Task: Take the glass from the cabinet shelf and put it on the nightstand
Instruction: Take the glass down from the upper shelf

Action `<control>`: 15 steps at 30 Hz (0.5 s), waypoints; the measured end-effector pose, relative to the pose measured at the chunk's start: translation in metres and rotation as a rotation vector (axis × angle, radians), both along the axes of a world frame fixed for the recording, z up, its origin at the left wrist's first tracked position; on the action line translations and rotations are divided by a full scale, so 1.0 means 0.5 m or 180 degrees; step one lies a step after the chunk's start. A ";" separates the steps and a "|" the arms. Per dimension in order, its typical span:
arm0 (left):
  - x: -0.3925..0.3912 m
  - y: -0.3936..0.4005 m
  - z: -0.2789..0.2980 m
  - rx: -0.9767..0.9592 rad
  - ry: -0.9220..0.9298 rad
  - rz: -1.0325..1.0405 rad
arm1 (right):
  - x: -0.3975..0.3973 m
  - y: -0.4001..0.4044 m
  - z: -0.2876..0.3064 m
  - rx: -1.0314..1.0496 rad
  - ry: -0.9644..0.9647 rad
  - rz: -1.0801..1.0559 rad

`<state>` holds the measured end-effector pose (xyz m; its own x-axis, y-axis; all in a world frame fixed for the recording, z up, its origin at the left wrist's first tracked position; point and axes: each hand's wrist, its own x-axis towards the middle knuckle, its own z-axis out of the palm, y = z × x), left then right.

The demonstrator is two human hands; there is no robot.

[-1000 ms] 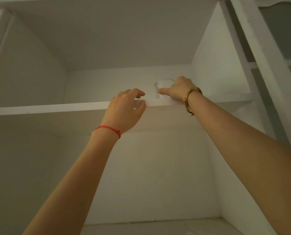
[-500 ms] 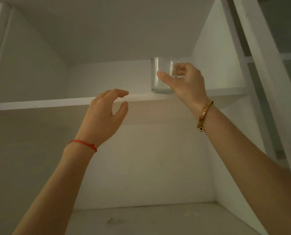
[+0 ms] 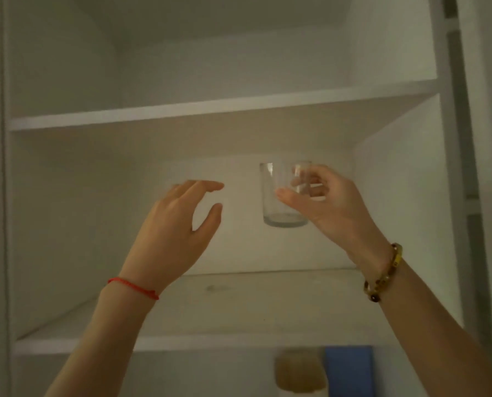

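A clear, empty drinking glass (image 3: 277, 204) hangs upright in the air in front of the white cabinet, below the upper shelf (image 3: 210, 110). My right hand (image 3: 333, 207), with a beaded bracelet at the wrist, grips the glass from its right side, thumb across the front and fingers behind. To the left of the glass my left hand (image 3: 176, 233), with a red string at the wrist, is raised with fingers spread and holds nothing; it does not touch the glass. The nightstand is not in view.
The cabinet's lower shelf (image 3: 239, 299) lies beneath both hands. Below that shelf stand a blue object (image 3: 349, 371) and a tan, rounded object (image 3: 300, 373), both blurred. A cabinet side panel and door frame (image 3: 456, 196) rise on the right.
My right hand lifted the glass off the upper shelf and brought it down and out in front of the cabinet. My left hand left the shelf edge and lowered beside it.
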<state>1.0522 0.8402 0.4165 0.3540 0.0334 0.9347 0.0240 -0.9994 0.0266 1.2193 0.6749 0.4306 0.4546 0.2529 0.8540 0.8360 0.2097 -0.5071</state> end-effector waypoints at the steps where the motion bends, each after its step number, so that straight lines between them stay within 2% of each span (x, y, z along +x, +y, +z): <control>1: -0.003 -0.001 -0.024 -0.0029 0.0079 0.0013 | -0.002 0.000 -0.029 -0.0037 0.0064 0.0011; 15: -0.094 -0.029 -0.306 -0.0646 0.0676 0.0110 | -0.097 -0.031 -0.339 -0.0640 0.0818 0.0137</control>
<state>1.0053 0.8258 0.2634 0.5365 0.2273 0.8127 0.0842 -0.9727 0.2164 1.1708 0.6595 0.2611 0.6341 0.4285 0.6437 0.6678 0.1163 -0.7352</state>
